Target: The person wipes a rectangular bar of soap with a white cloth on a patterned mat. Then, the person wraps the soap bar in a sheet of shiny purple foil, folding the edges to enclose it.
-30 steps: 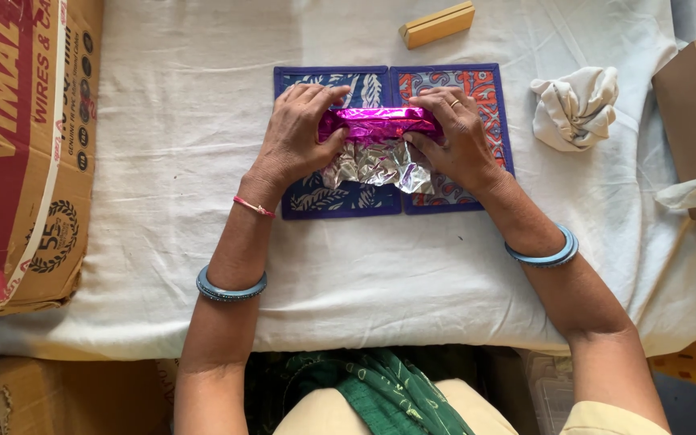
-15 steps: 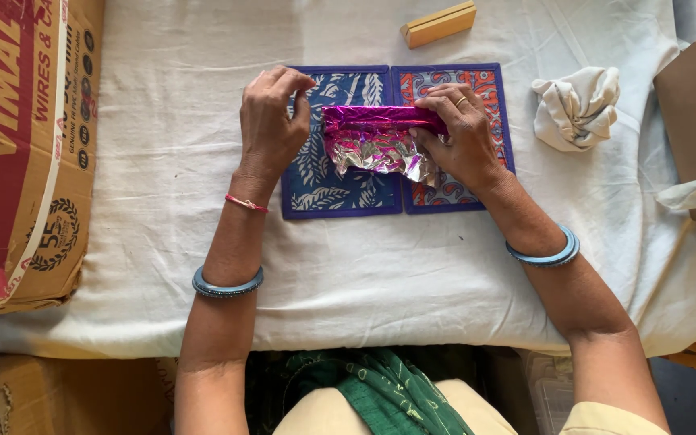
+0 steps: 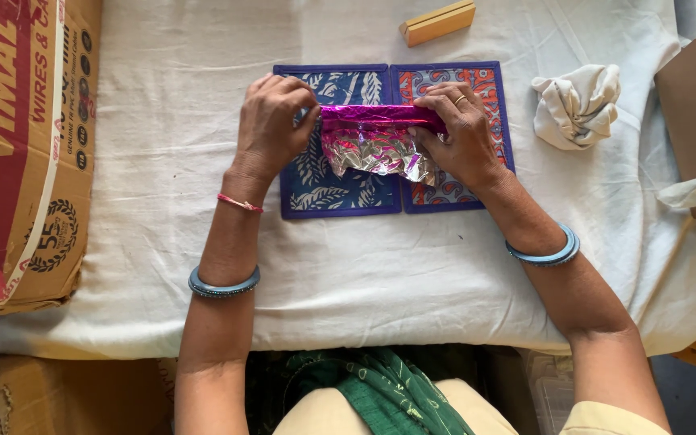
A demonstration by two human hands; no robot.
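Head view: a strip of shiny magenta foil is pinched at its two ends, the left hand closed on one end and the right hand closed on the other. It is held between the hands, just above two patterned mats laid on a white-covered surface. The top edge appears already rolled into a tight pink band, while a crinkled silver flap hangs loose below, so the folding is judged partly done. A knotted cloth bundle is seen beyond the right hand, a cardboard box beyond the left.
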